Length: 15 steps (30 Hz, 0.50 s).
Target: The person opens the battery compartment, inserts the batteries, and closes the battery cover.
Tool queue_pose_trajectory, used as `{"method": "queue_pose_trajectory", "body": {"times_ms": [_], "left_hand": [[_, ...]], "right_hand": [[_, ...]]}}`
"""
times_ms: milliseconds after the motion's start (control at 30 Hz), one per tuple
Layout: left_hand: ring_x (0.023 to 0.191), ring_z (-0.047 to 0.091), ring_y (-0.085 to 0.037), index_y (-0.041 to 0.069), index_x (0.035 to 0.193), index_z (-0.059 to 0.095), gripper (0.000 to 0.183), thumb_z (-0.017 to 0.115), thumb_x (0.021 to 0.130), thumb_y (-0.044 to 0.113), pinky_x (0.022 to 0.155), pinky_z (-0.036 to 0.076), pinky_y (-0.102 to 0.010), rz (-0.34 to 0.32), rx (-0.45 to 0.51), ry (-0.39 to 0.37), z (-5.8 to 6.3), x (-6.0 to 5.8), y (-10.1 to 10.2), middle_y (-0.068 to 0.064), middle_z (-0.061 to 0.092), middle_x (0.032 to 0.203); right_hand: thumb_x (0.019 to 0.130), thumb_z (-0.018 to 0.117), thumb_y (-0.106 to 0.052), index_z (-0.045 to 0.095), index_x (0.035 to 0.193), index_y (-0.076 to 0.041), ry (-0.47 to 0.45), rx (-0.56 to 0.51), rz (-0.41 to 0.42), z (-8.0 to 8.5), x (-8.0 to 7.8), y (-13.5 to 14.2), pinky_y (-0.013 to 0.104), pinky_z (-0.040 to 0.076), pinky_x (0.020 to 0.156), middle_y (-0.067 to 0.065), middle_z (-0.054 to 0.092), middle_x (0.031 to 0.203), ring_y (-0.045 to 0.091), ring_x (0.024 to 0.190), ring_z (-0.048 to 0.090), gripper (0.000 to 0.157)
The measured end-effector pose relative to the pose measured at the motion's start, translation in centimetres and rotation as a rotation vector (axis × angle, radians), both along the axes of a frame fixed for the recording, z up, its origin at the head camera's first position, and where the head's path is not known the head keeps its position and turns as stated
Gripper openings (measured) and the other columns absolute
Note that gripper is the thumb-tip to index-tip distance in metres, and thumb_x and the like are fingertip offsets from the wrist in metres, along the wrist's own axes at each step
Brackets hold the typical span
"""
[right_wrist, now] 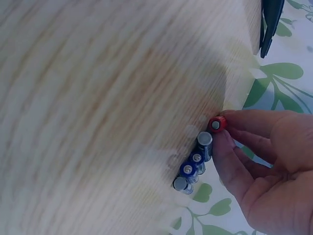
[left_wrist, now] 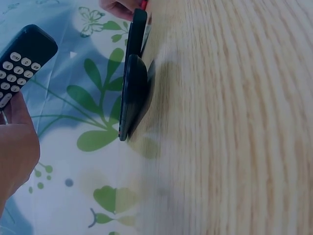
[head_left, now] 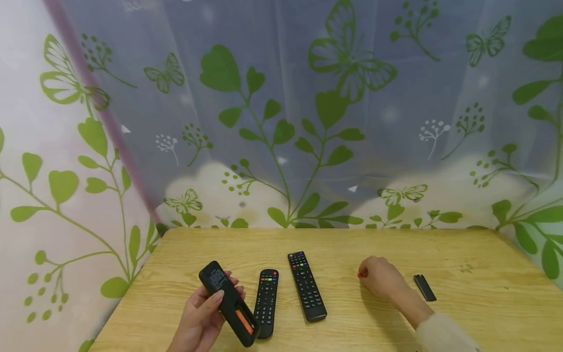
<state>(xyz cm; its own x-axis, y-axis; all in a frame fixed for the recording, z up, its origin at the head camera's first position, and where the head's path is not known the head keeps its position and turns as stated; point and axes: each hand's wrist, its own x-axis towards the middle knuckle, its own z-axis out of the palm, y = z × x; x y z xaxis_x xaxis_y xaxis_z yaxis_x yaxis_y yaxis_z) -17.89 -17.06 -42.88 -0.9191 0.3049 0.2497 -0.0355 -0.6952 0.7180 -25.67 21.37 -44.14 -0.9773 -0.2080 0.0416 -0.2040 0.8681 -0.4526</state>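
Observation:
A black remote control (head_left: 215, 277) rests in my left hand (head_left: 199, 314), back side up and tilted above the table, thumb on its back. Its battery compartment is uncovered, and an orange battery (head_left: 244, 321) lies inside. The keypad side of this remote (left_wrist: 20, 68) faces the left wrist camera. Over the table to the right, my right hand (head_left: 381, 276) pinches a red battery (right_wrist: 217, 124) between thumb and fingertips. Right beside it, several silver and blue batteries (right_wrist: 188, 169) stand in a row; the right hand hides them in the head view.
Two more black remotes lie keypad up on the wooden table (head_left: 352, 332): a shorter one (head_left: 266, 298) next to the left hand and a longer one (head_left: 306, 286) mid-table. A black battery cover (head_left: 424, 287) lies right of the right hand. A patterned curtain (head_left: 281, 146) hangs behind.

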Motion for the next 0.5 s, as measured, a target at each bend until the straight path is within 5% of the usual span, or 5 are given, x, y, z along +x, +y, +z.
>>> {"method": "queue_pose_trajectory", "body": {"times_ms": [300, 500], "left_hand": [[0.109, 0.060, -0.024, 0.007, 0.122, 0.060, 0.035, 0.038, 0.099, -0.006, 0.106, 0.036, -0.043, 0.005, -0.006, -0.017, 0.10, -0.09, 0.23, -0.008, 0.063, 0.115], [0.109, 0.061, -0.024, 0.007, 0.121, 0.061, 0.034, 0.040, 0.098, -0.005, 0.105, 0.037, -0.043, 0.026, -0.016, -0.015, 0.08, -0.02, 0.36, -0.007, 0.063, 0.115]], "right_hand": [[0.082, 0.070, -0.002, 0.064, 0.083, -0.007, 0.038, -0.043, 0.007, -0.13, 0.34, 0.05, 0.031, 0.046, 0.055, -0.001, 0.057, 0.073, 0.012, 0.064, 0.051, 0.008], [0.086, 0.068, -0.004, 0.068, 0.096, -0.003, -0.054, -0.192, -0.012, -0.51, 0.34, 0.33, 0.029, 0.048, 0.056, -0.001, 0.061, 0.077, 0.011, 0.064, 0.055, 0.009]]}}
